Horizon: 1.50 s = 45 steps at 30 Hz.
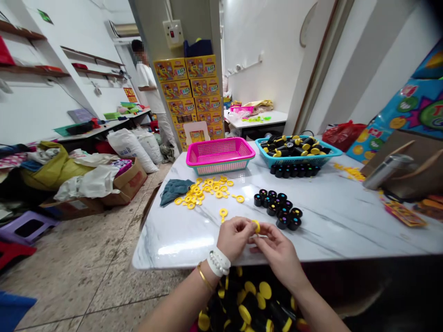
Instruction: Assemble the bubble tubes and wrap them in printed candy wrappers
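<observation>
Tbl (194, 235), blue bskt (325, 159) w/ tubes (290, 146), L grip (236, 239), R grip (278, 251) both pinching yel ring (256, 226)

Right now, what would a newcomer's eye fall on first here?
Probably the bright pink basket at the back of the table, with a blue basket full of black-and-yellow pieces to its right. Nearer, yellow rings lie scattered left of black cylinders. In front, the left hand and right hand hold a yellow piece.

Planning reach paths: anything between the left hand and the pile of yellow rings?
Yes: one loose yellow ring lies on the table between the left hand and the pile. Nothing else visible stands in the way.
</observation>
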Available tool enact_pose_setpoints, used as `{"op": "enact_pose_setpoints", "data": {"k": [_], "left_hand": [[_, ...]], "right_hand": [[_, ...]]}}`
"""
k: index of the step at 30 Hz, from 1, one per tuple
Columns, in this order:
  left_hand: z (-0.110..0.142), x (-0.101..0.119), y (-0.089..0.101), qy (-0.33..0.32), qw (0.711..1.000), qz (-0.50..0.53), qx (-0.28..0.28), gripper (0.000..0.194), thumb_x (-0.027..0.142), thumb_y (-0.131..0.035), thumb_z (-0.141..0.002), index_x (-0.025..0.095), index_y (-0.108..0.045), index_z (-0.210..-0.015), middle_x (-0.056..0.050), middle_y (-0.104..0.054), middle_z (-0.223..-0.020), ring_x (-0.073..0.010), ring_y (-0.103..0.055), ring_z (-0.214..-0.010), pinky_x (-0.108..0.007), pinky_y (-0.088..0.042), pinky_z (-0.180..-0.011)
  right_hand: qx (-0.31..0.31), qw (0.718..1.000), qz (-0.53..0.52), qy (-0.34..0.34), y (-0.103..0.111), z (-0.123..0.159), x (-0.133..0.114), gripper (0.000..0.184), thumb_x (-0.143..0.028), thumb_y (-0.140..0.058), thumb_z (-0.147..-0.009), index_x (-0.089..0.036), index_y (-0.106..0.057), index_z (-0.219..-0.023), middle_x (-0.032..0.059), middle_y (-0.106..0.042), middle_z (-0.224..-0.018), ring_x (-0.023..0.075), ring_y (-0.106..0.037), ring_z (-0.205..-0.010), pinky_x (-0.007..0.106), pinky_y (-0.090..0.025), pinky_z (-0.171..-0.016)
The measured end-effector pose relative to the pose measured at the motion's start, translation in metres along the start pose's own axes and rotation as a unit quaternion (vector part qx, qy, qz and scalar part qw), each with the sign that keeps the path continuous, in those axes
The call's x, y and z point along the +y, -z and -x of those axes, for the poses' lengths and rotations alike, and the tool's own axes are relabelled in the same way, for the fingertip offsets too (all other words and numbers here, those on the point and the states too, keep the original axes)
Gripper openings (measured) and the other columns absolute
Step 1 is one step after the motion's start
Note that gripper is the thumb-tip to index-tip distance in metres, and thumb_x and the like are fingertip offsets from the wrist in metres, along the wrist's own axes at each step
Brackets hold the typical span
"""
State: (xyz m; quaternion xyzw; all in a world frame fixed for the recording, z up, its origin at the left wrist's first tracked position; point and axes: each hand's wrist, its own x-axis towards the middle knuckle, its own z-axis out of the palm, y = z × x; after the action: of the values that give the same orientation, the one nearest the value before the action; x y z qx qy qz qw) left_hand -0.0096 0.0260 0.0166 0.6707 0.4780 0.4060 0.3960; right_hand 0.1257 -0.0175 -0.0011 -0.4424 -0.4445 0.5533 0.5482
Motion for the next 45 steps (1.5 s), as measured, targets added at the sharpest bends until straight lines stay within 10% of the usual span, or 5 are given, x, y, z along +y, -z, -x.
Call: {"op": "enact_pose_setpoints", "data": {"k": [5, 9, 13, 24, 45], "left_hand": [[-0.039, -0.005, -0.013, 0.014, 0.999, -0.052, 0.002, 0.025, 0.040, -0.070, -0.081, 0.015, -0.068, -0.087, -0.003, -0.071, -0.082, -0.0137, -0.061, -0.066, -0.027, -0.050, -0.066], [-0.088, -0.015, -0.030, 0.016, 0.991, -0.126, 0.034, 0.053, 0.032, -0.085, -0.065, 0.013, -0.062, -0.109, -0.010, -0.067, -0.104, -0.0197, -0.063, -0.085, -0.034, -0.050, -0.081], [-0.111, -0.018, -0.042, -0.009, 0.984, -0.175, 0.026, 0.036, 0.025, -0.084, -0.066, 0.014, -0.068, -0.096, -0.008, -0.066, -0.095, -0.0238, -0.062, -0.094, -0.038, -0.048, -0.089], [-0.004, -0.021, 0.008, -0.033, 0.981, -0.183, -0.054, 0.030, 0.024, -0.075, -0.072, 0.020, -0.072, -0.101, -0.001, -0.065, -0.084, -0.0145, -0.057, -0.070, -0.026, -0.046, -0.070], [-0.001, -0.011, 0.011, -0.006, 0.987, -0.118, -0.109, 0.026, 0.031, -0.065, -0.081, 0.022, -0.076, -0.102, 0.001, -0.066, -0.066, -0.0124, -0.057, -0.060, -0.022, -0.039, -0.060]], "right_hand": [[0.060, 0.997, 0.035, -0.031, 0.023, 0.007, 0.000, 0.043, -0.054, -0.071, -0.079, -0.015, -0.065, -0.095, 0.0026, -0.066, -0.072, 0.0132, -0.062, -0.061, 0.026, -0.054, -0.062], [0.049, 0.997, 0.032, -0.053, 0.029, 0.013, 0.000, 0.044, -0.057, -0.069, -0.081, -0.016, -0.062, -0.095, 0.0030, -0.068, -0.074, 0.0123, -0.062, -0.059, 0.024, -0.053, -0.062], [0.009, 0.998, 0.027, -0.060, 0.030, 0.016, 0.001, 0.043, -0.059, -0.063, -0.084, -0.017, -0.059, -0.088, 0.0052, -0.070, -0.074, 0.0138, -0.064, -0.059, 0.026, -0.053, -0.062], [0.027, 0.985, 0.165, -0.048, 0.039, 0.003, -0.006, 0.051, -0.054, -0.068, -0.082, -0.013, -0.073, -0.112, -0.0028, -0.056, -0.054, 0.0083, -0.049, -0.041, 0.021, -0.042, -0.041], [-0.044, 0.984, 0.091, -0.148, 0.025, -0.037, -0.015, 0.046, -0.050, -0.077, -0.072, -0.015, -0.060, -0.097, -0.0105, -0.050, -0.048, 0.0004, -0.031, -0.028, 0.012, -0.020, -0.028]]}}
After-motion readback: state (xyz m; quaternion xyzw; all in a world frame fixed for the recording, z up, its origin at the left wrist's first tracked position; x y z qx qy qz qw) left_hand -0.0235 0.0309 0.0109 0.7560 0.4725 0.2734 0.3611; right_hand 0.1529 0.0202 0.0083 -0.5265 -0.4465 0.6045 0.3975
